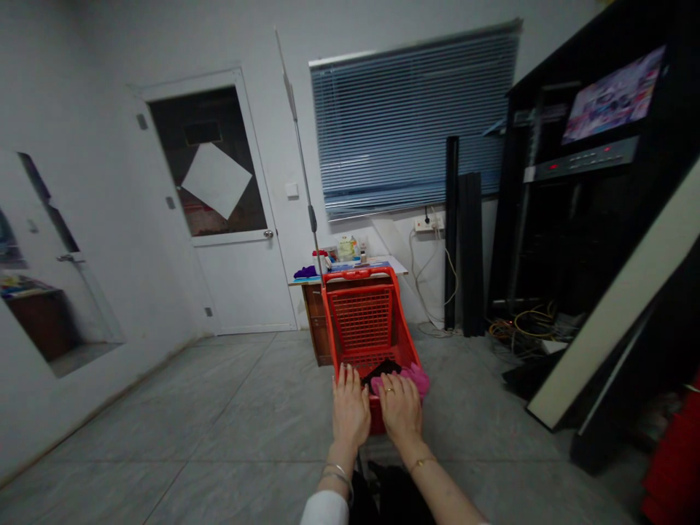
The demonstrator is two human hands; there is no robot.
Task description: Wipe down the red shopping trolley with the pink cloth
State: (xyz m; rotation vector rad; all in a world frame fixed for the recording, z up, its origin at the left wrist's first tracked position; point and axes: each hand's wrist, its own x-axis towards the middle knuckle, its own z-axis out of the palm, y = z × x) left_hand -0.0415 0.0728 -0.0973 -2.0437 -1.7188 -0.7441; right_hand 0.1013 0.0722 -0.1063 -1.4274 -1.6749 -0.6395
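Observation:
A red plastic shopping cart stands on the grey tiled floor straight ahead of me. My left hand and my right hand lie side by side on its near edge, fingers curled over the handle. Pink cloth hangs over the cart's near right corner beside my right hand, and something black lies inside. A ring shows on my right hand, bracelets on both wrists.
A small wooden table with bottles and a purple item stands behind the cart, under a window with blue blinds. A white door is at the left. A black cabinet with a screen, cables and leaning boards fill the right.

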